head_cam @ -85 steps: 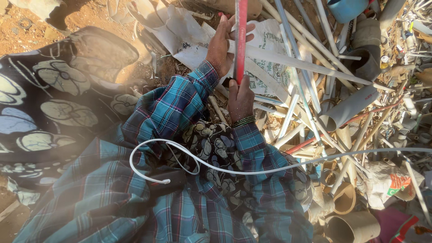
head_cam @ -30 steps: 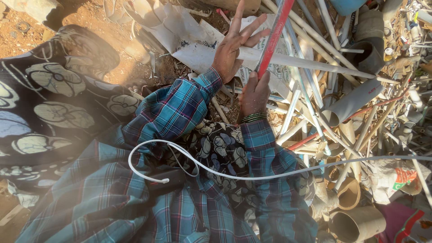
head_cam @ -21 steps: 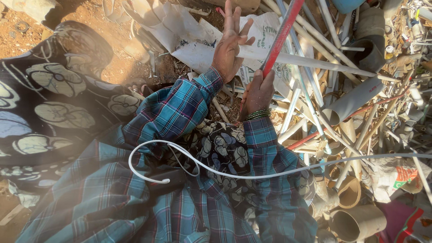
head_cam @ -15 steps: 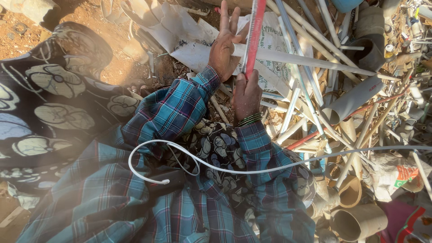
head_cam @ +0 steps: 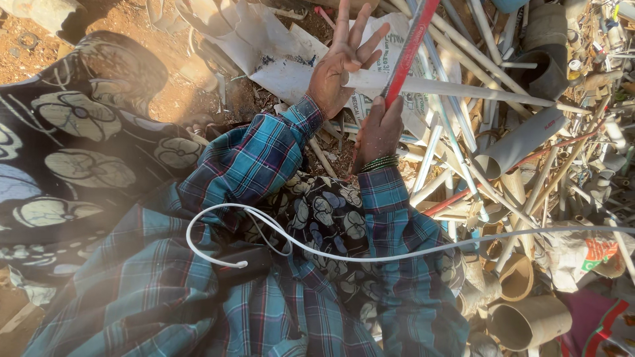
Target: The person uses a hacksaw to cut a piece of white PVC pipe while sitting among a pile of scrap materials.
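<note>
Head view: right hand point(head_cam: 378, 129) grips red pipe point(head_cam: 409, 49); left hand point(head_cam: 337, 63) splayed.

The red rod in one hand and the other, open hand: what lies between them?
In the head view, a long white plastic pipe runs across between the open left hand and the red rod gripped by the right hand, over a white printed sack.

We see the rod point(head_cam: 409, 49) in the right hand point(head_cam: 377, 129), left hand point(head_cam: 338, 63) just left of it, pipe pile point(head_cam: 503, 132) right, cable point(head_cam: 297, 244) across our lap.
</note>
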